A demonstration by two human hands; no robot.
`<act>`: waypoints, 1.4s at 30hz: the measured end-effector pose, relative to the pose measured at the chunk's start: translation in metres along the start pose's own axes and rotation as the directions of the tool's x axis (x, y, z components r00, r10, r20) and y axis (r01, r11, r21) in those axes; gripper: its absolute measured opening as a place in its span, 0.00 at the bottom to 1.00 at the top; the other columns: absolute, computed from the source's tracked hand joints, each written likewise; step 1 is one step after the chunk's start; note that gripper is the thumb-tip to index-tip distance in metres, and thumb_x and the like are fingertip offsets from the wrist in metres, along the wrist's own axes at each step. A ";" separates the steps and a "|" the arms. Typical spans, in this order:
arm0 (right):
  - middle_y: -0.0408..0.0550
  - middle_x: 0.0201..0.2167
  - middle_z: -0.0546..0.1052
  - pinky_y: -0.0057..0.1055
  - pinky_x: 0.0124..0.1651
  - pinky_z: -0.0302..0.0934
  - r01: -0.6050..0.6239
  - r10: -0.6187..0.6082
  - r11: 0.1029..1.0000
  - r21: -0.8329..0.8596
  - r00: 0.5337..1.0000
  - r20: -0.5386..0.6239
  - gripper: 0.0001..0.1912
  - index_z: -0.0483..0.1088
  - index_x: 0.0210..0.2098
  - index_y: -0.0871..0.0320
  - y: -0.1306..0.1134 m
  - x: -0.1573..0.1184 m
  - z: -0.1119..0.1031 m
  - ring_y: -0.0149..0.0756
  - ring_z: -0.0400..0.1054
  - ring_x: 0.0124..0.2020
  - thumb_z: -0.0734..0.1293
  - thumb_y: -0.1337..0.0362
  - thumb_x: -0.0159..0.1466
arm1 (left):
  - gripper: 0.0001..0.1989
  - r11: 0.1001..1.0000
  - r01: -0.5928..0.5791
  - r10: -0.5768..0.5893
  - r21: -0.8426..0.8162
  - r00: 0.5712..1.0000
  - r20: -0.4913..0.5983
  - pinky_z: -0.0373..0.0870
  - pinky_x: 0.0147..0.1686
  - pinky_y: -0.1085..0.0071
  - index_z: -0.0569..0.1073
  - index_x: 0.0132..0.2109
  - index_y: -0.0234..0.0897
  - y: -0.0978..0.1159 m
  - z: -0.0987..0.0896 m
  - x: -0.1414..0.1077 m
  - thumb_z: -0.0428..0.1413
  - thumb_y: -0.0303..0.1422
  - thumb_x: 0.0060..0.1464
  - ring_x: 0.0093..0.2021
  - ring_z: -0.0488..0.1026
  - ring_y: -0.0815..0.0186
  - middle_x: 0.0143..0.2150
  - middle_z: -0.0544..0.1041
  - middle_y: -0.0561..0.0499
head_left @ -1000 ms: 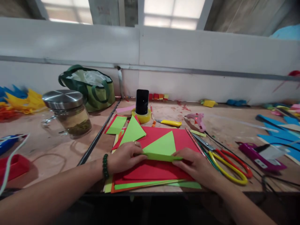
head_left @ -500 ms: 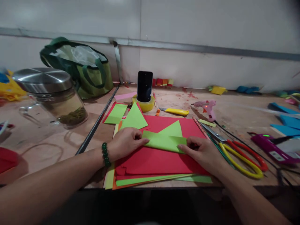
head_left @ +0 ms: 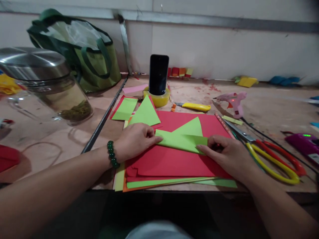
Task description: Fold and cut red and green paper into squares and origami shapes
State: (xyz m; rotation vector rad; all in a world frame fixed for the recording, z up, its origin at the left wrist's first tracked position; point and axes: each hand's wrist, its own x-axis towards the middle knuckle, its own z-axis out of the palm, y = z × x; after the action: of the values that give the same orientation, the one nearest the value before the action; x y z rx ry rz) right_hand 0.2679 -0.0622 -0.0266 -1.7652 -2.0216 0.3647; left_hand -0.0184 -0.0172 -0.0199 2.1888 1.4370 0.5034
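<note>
A folded green paper [head_left: 181, 141] lies over the red sheets [head_left: 161, 162], a pointed flap standing out behind its straight band. My left hand [head_left: 139, 141] pinches the band's left end between thumb and fingers; a green bead bracelet is on that wrist. At the right end, my right hand [head_left: 224, 152] grips the same paper, thumb on top. Beyond my left hand lies a green triangle [head_left: 146, 113] with red behind it. Next to that is a green rectangle [head_left: 125, 109] on a red piece.
A phone [head_left: 159, 74] stands in a yellow tape roll [head_left: 159, 99]. Behind lies a yellow cutter [head_left: 196, 106]. Scissors [head_left: 274, 162] and a pink glue gun [head_left: 235, 103] are at right. A glass jar [head_left: 72, 103] and green bag [head_left: 99, 69] stand left.
The camera view has shifted, with the bench things higher in the picture and those at right further right. Both hands keep hold of the folded green paper.
</note>
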 end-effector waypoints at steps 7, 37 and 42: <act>0.38 0.16 0.63 0.28 0.23 0.48 0.019 -0.019 1.000 0.002 1.000 -0.002 0.20 0.62 0.20 0.55 0.005 -0.001 0.003 0.29 0.54 0.19 0.66 0.47 0.59 | 0.22 0.999 0.009 -0.008 0.036 1.000 -0.017 0.49 0.24 0.72 0.69 0.22 0.35 0.005 -0.002 0.000 0.54 0.46 0.56 0.22 0.60 0.71 0.19 0.68 0.55; 0.37 0.18 0.63 0.26 0.24 0.48 0.075 -0.074 0.995 0.063 0.997 -0.024 0.16 0.61 0.20 0.55 -0.010 -0.004 -0.002 0.29 0.54 0.20 0.66 0.56 0.60 | 0.15 0.740 -0.275 0.308 0.614 0.950 0.054 0.56 0.38 0.61 0.70 0.29 0.37 0.017 -0.004 -0.011 0.51 0.40 0.62 0.35 0.67 0.57 0.29 0.73 0.48; 0.37 0.19 0.62 0.26 0.25 0.48 0.114 -0.113 0.993 0.026 0.993 -0.040 0.16 0.58 0.21 0.55 -0.006 -0.005 0.002 0.29 0.53 0.21 0.65 0.58 0.61 | 0.13 0.665 -0.243 0.357 0.707 0.934 -0.015 0.60 0.41 0.58 0.72 0.40 0.35 0.017 -0.004 -0.012 0.53 0.42 0.60 0.40 0.66 0.52 0.38 0.72 0.43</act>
State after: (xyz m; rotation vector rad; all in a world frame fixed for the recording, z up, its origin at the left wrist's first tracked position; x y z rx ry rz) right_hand 0.2619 -0.0682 -0.0264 -1.6197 -2.0683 0.3198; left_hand -0.0128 -0.0335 -0.0072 3.0972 1.5075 0.2451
